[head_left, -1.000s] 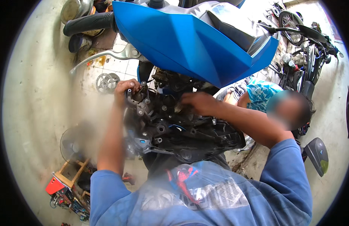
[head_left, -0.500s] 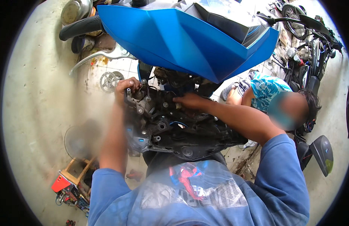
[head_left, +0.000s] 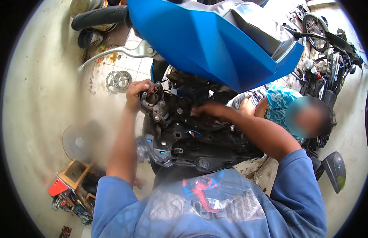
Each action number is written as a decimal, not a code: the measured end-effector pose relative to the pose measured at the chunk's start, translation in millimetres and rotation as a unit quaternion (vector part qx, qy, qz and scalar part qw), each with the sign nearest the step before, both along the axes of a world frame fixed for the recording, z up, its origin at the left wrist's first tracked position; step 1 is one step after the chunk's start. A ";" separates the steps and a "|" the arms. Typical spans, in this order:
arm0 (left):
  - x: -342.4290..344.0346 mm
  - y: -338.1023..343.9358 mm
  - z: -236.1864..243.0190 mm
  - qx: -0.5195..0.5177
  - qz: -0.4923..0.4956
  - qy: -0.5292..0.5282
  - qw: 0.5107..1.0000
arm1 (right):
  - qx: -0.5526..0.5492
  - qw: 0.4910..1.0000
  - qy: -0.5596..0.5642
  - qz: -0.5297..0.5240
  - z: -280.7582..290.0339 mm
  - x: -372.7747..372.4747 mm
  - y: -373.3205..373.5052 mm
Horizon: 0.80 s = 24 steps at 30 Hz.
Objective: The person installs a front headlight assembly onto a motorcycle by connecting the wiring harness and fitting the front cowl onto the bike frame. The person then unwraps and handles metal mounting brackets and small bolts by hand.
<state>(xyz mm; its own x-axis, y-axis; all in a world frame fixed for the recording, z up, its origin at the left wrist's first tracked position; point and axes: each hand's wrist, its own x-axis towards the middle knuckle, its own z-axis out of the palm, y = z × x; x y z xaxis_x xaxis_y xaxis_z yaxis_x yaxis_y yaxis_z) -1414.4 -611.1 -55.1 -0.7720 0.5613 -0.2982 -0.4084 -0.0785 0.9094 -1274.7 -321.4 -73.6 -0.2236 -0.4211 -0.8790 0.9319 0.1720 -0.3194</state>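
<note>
Rightward in the frame, by a little, go the blue panel, the black housing and both hands, compared with half a second ago; the fingertips of the right hand also sit slightly farther from the round bolt head. At the centre of the frame, the housing lies between the two forearms, below the panel and just above the wearer's blue shirt.

At the housing's upper left corner, the left hand has its fingers curled over the upper end of a metal bracket; most of the bracket extends down and to the right of that grip. Over the housing's upper middle, the right hand's fingers are bent, but the hand is dark and blurred, and I cannot tell whether its grip pinches anything. Most of the housing lies below and left of that hand.

Upper left, a silver lever stretches above a perforated disc on the tiled floor. At right, another person in a patterned blue shirt is near a parked motorcycle.
</note>
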 end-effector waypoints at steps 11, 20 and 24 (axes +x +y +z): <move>3.0 -12.3 -4.4 0.009 -0.019 0.002 1.000 | 0.201 0.975 0.099 0.001 -12.6 -8.3 -29.5; 9.7 -20.5 4.1 0.020 -0.013 -0.001 1.000 | 0.004 0.965 0.077 -0.250 -27.8 21.7 -28.5; 14.6 -24.7 4.8 0.006 -0.013 0.025 1.000 | -0.069 0.941 0.006 -0.331 -14.6 17.1 -34.8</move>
